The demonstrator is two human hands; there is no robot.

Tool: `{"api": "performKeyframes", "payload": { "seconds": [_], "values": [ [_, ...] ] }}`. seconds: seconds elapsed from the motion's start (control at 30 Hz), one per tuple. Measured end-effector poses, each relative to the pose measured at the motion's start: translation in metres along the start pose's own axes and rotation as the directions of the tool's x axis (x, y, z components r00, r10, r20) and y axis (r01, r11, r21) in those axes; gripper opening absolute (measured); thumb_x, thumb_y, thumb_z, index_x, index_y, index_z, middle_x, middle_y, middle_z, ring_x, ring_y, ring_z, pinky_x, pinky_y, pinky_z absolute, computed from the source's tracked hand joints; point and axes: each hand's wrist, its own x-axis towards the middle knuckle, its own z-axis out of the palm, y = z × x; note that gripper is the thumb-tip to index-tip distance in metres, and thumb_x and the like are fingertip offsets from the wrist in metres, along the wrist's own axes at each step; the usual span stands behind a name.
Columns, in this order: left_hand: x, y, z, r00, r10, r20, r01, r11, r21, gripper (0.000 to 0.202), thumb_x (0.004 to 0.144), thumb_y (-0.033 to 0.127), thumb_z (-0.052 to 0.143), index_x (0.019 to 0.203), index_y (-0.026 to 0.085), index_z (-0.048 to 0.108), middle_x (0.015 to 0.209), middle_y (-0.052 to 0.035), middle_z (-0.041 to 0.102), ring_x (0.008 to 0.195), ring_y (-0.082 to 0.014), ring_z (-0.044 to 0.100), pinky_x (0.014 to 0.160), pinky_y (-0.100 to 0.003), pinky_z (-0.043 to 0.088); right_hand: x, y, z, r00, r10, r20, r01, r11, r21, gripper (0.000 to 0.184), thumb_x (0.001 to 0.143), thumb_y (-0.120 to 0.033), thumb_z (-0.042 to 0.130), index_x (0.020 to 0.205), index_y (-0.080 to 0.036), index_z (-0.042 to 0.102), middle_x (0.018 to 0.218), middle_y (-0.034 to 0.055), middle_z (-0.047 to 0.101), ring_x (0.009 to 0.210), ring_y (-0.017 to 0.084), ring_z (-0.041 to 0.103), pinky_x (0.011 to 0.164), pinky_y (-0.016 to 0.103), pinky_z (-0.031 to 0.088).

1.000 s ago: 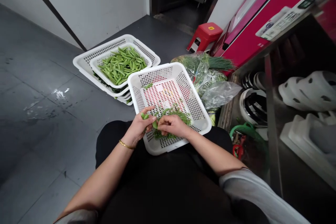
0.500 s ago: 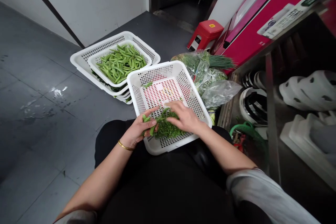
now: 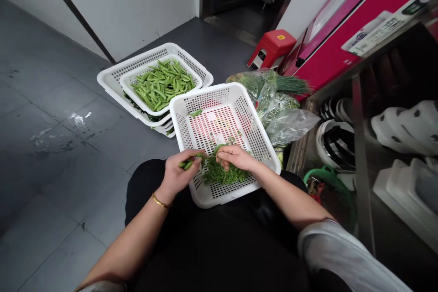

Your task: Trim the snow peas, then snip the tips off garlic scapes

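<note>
My left hand (image 3: 180, 169), a gold bangle on its wrist, is closed around a few green pea pods (image 3: 186, 164) over the near left side of a white perforated basket (image 3: 236, 195) on my lap. Thumb and fingers of my right hand (image 3: 236, 157) pinch a single pea pod (image 3: 218, 148) just to the right of it. Below both hands lies a heap of thin green trimmings (image 3: 224, 174). One loose pod (image 3: 196, 113) rests near the basket's far left corner.
Stacked white baskets (image 3: 106, 77) stand ahead to the left, the top one full of pea pods (image 3: 164, 83). Bagged greens (image 3: 273, 100) lie beyond my basket, near a red stool (image 3: 273, 48). A shelf with white containers (image 3: 404, 130) and a green-rimmed bin (image 3: 323, 171) flank my right side.
My right hand has gone from loosely spread fingers to a pinch on a pea pod. The left hand has turned knuckles-up and closed more around its pods. The view has shifted slightly.
</note>
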Motion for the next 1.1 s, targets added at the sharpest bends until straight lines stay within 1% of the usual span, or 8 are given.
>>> {"api": "performKeyframes", "payload": {
  "seconds": [0.13, 0.27, 0.33, 0.4, 0.57, 0.87, 1.0, 1.1],
  "values": [
    [0.014, -0.007, -0.018, 0.952, -0.241, -0.190, 0.101, 0.831, -0.546, 0.013, 0.074, 0.024, 0.063, 0.083, 0.017, 0.068, 0.073, -0.0054, 0.068, 0.037, -0.0050, 0.036, 0.036, -0.020, 0.030, 0.017, 0.010, -0.028, 0.971, 0.202, 0.128, -0.132, 0.898, -0.419, 0.025, 0.078, -0.042, 0.061, 0.075, -0.017, 0.063, 0.049, -0.0059, 0.054, 0.043, 0.010, 0.051, 0.049, 0.022, 0.039],
    [0.025, -0.019, -0.027, 0.929, -0.338, 0.153, 0.296, 0.427, -0.854, 0.017, 0.071, 0.032, 0.058, 0.066, 0.015, 0.058, 0.057, -0.0013, 0.057, 0.033, -0.0026, 0.026, 0.031, -0.017, 0.020, 0.072, -0.012, -0.039, 0.990, 0.114, 0.088, 0.019, 0.506, -0.862, 0.021, 0.079, -0.032, 0.063, 0.098, -0.023, 0.067, 0.084, 0.0020, 0.068, 0.067, 0.016, 0.061, 0.060, 0.026, 0.042],
    [0.026, -0.023, -0.023, 0.910, -0.323, 0.259, 0.367, 0.339, -0.866, 0.020, 0.071, 0.035, 0.059, 0.070, 0.015, 0.058, 0.057, -0.0014, 0.055, 0.036, -0.0038, 0.032, 0.032, -0.016, 0.022, 0.116, -0.022, -0.038, 0.994, -0.040, -0.097, -0.080, 0.302, -0.950, 0.030, 0.092, -0.024, 0.041, 0.115, -0.023, 0.060, 0.108, 0.0086, 0.065, 0.085, 0.020, 0.062, 0.070, 0.030, 0.043],
    [0.025, -0.025, -0.019, 0.903, -0.306, 0.303, 0.399, 0.328, -0.857, 0.021, 0.071, 0.036, 0.061, 0.075, 0.015, 0.059, 0.056, -0.0012, 0.053, 0.038, -0.0049, 0.036, 0.033, -0.015, 0.023, 0.160, -0.024, -0.037, 0.989, -0.050, -0.137, -0.120, 0.261, -0.958, 0.039, 0.092, -0.017, 0.036, 0.127, -0.023, 0.050, 0.120, 0.0120, 0.059, 0.094, 0.022, 0.061, 0.075, 0.032, 0.044],
    [0.018, -0.026, -0.014, 0.889, -0.301, 0.345, 0.443, 0.377, -0.813, 0.015, 0.072, 0.025, 0.068, 0.076, 0.016, 0.057, 0.050, 0.0042, 0.045, 0.037, -0.0031, 0.031, 0.034, -0.013, 0.023, 0.211, -0.004, -0.046, 0.983, 0.055, -0.175, -0.183, 0.267, -0.946, 0.037, 0.088, -0.013, 0.042, 0.124, -0.013, 0.051, 0.108, 0.0161, 0.065, 0.093, 0.023, 0.061, 0.074, 0.030, 0.042],
    [0.025, -0.027, -0.014, 0.808, -0.514, 0.289, 0.540, 0.448, -0.712, 0.016, 0.067, 0.020, 0.072, 0.073, 0.015, 0.059, 0.056, 0.0011, 0.056, 0.041, -0.0061, 0.045, 0.034, -0.015, 0.029, 0.134, 0.000, -0.084, 0.979, 0.142, -0.143, -0.189, 0.393, -0.900, 0.012, 0.081, -0.026, 0.062, 0.082, -0.016, 0.066, 0.082, 0.0032, 0.069, 0.073, 0.014, 0.058, 0.064, 0.022, 0.036],
    [0.024, -0.031, 0.000, 0.807, -0.564, 0.175, 0.539, 0.583, -0.608, 0.022, 0.064, 0.025, 0.076, 0.075, 0.013, 0.061, 0.055, 0.0020, 0.056, 0.038, -0.0049, 0.042, 0.036, -0.017, 0.031, 0.085, -0.010, -0.051, 0.984, -0.007, -0.181, -0.150, 0.529, -0.836, 0.025, 0.092, -0.034, 0.048, 0.088, -0.014, 0.062, 0.082, 0.0031, 0.066, 0.071, 0.012, 0.056, 0.063, 0.022, 0.037],
    [0.019, -0.033, 0.014, 0.862, -0.505, 0.044, 0.456, 0.734, -0.504, 0.026, 0.063, 0.029, 0.079, 0.078, 0.013, 0.063, 0.049, 0.0052, 0.051, 0.037, -0.0048, 0.040, 0.036, -0.017, 0.030, 0.046, -0.015, -0.004, 0.975, -0.198, -0.098, 0.057, 0.655, -0.753, 0.019, 0.087, -0.032, 0.055, 0.078, -0.017, 0.061, 0.072, 0.0001, 0.063, 0.065, 0.011, 0.054, 0.061, 0.023, 0.037]
  ]
}}
